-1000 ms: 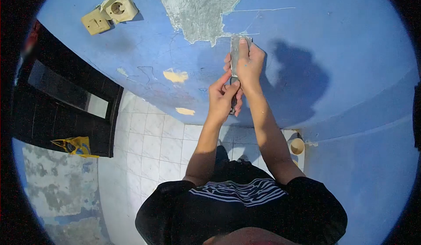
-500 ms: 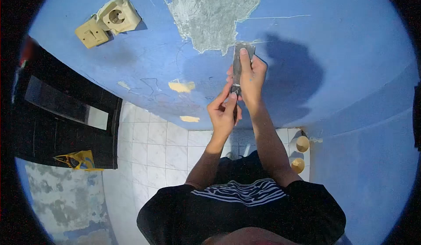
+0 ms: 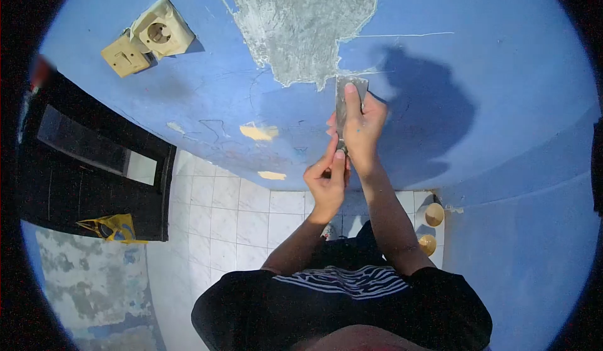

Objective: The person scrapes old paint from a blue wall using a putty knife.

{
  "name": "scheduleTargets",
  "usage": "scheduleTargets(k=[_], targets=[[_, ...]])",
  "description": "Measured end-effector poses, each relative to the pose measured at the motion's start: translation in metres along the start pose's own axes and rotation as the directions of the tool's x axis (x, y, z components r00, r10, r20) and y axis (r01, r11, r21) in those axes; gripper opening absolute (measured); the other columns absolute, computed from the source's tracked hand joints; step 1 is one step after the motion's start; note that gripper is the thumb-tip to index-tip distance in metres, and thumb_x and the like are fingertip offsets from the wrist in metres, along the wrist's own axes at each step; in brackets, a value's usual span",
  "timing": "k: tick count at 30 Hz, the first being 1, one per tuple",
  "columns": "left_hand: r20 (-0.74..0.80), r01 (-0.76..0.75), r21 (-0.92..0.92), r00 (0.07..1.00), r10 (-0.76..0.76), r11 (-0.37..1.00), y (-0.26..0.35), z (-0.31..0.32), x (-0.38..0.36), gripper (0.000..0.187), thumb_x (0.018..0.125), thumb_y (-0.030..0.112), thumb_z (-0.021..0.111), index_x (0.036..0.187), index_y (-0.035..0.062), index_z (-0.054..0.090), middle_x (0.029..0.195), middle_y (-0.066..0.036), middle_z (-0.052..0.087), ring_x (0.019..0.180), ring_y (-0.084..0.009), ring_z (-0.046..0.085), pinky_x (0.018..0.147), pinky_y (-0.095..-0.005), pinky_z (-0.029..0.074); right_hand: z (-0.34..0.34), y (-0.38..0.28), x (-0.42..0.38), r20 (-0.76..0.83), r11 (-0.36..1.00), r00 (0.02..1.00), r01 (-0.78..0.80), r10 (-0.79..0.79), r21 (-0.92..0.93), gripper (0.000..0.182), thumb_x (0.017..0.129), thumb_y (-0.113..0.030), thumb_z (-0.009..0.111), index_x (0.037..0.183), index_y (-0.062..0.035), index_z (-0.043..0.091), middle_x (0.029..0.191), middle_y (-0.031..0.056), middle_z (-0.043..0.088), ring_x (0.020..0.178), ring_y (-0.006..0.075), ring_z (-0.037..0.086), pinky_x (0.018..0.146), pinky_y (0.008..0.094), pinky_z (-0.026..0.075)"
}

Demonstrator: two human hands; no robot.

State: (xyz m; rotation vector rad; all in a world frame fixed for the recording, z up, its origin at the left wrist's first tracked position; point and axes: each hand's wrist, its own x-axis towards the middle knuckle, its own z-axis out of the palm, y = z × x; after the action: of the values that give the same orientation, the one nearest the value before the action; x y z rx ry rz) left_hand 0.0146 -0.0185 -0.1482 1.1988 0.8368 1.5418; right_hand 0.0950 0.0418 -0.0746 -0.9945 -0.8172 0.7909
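Observation:
A scraper [image 3: 341, 107] with a flat grey blade is held against the blue wall [image 3: 502, 68], its edge just below and right of a bare grey patch [image 3: 308, 24]. My right hand [image 3: 365, 128] grips the blade, with the thumb laid along its face and the fingers behind it. Below it, my left hand [image 3: 326, 184] is closed around the scraper's dark handle, which is mostly hidden by the fingers. Thin pale scratch lines run on the paint by the blade's edge.
A socket [image 3: 162, 32] and a switch [image 3: 125, 55] stick out of the wall at upper left. Two round yellowish containers [image 3: 434, 214] stand on the tiled floor [image 3: 251, 225] at right. A dark door [image 3: 94, 162] with a yellow bag [image 3: 119, 227] is on the left.
The view has shifted slightly, so the wall sits lower in the picture. Both hands keep hold of the scraper, and its edge stays near the patch's lower right corner.

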Motion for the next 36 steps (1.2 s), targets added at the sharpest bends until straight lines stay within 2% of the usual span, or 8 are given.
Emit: scheduleTargets(k=[4,13,15,19,22,24,32,36], targets=[[-0.085,0.03,-0.106,0.996,-0.039,0.994,0.007,0.028,-0.009,0.037,0.099,0.007,0.056,0.134,-0.0046,0.055,0.071,-0.001,0.06,0.051,-0.0046,0.046,0.045,-0.021,0.035,-0.002,-0.018,0.008,0.055,1.0,0.998,0.004,-0.003,-0.006,0.037,0.1,-0.029,0.057,0.076,-0.0004,0.061,0.055,0.0059,0.059,0.043,0.0125,0.057,0.038,0.0274,0.046],[-0.109,-0.028,-0.061,0.994,0.021,0.998,-0.007,0.027,-0.003,0.038,0.099,0.01,0.058,0.134,-0.0041,0.056,0.072,-0.001,0.06,0.053,-0.0039,0.047,0.047,-0.0204,0.036,-0.007,-0.017,0.014,0.094,0.99,0.991,0.101,-0.092,-0.094,0.037,0.101,-0.027,0.055,0.078,0.001,0.062,0.055,0.006,0.059,0.044,0.0132,0.059,0.04,0.0278,0.046],[-0.098,-0.003,-0.084,0.995,-0.006,0.996,-0.006,0.024,-0.009,0.037,0.099,0.01,0.059,0.133,-0.0039,0.057,0.07,0.0,0.059,0.052,-0.0037,0.046,0.045,-0.0203,0.035,-0.01,-0.008,0.006,0.081,0.998,0.997,0.027,-0.021,-0.064,0.037,0.101,-0.027,0.055,0.078,0.0012,0.062,0.055,0.0066,0.059,0.044,0.0136,0.059,0.039,0.0277,0.046],[-0.124,0.041,-0.095,0.991,-0.053,0.995,0.004,0.03,-0.006,0.036,0.099,0.01,0.058,0.132,-0.0035,0.058,0.069,0.0,0.059,0.049,-0.0037,0.044,0.042,-0.021,0.034,-0.005,-0.012,0.01,0.051,0.996,0.996,0.075,-0.073,-0.052,0.038,0.101,-0.028,0.055,0.079,0.0014,0.062,0.055,0.0074,0.059,0.044,0.0141,0.059,0.038,0.0282,0.046],[-0.141,-0.015,-0.128,0.99,-0.004,0.992,-0.002,0.034,-0.012,0.035,0.099,0.01,0.059,0.131,-0.0033,0.059,0.068,0.0,0.058,0.047,-0.0035,0.042,0.04,-0.0213,0.033,-0.011,-0.011,0.007,0.057,0.997,0.998,0.033,-0.03,-0.062,0.038,0.101,-0.029,0.055,0.078,0.0014,0.062,0.055,0.0081,0.06,0.042,0.015,0.059,0.037,0.029,0.045],[-0.116,0.054,-0.108,0.991,-0.067,0.993,0.001,0.025,-0.019,0.035,0.098,0.011,0.059,0.131,-0.0018,0.059,0.068,0.001,0.058,0.047,-0.0031,0.043,0.04,-0.0208,0.033,-0.013,-0.004,0.0,0.036,0.997,0.998,-0.059,0.06,-0.046,0.038,0.1,-0.029,0.056,0.078,0.0014,0.062,0.056,0.0089,0.06,0.042,0.0157,0.059,0.037,0.0298,0.046],[-0.151,-0.038,-0.057,0.988,0.029,0.998,0.003,0.036,-0.011,0.032,0.098,0.011,0.061,0.129,0.0011,0.063,0.068,0.001,0.059,0.047,-0.0028,0.043,0.041,-0.0201,0.032,-0.022,-0.015,0.003,0.122,0.998,0.992,0.006,0.002,-0.064,0.036,0.1,-0.029,0.056,0.081,0.0006,0.062,0.059,0.0092,0.063,0.045,0.0148,0.059,0.041,0.0286,0.046],[-0.161,0.017,-0.121,0.986,-0.036,0.992,0.002,0.034,-0.01,0.032,0.098,0.011,0.061,0.128,0.0011,0.063,0.067,0.002,0.058,0.047,-0.0028,0.043,0.041,-0.0202,0.032,-0.027,0.001,-0.007,0.177,1.0,0.984,-0.015,0.018,-0.017,0.034,0.101,-0.028,0.055,0.084,0.0006,0.062,0.064,0.0092,0.065,0.05,0.0135,0.061,0.046,0.027,0.047]])
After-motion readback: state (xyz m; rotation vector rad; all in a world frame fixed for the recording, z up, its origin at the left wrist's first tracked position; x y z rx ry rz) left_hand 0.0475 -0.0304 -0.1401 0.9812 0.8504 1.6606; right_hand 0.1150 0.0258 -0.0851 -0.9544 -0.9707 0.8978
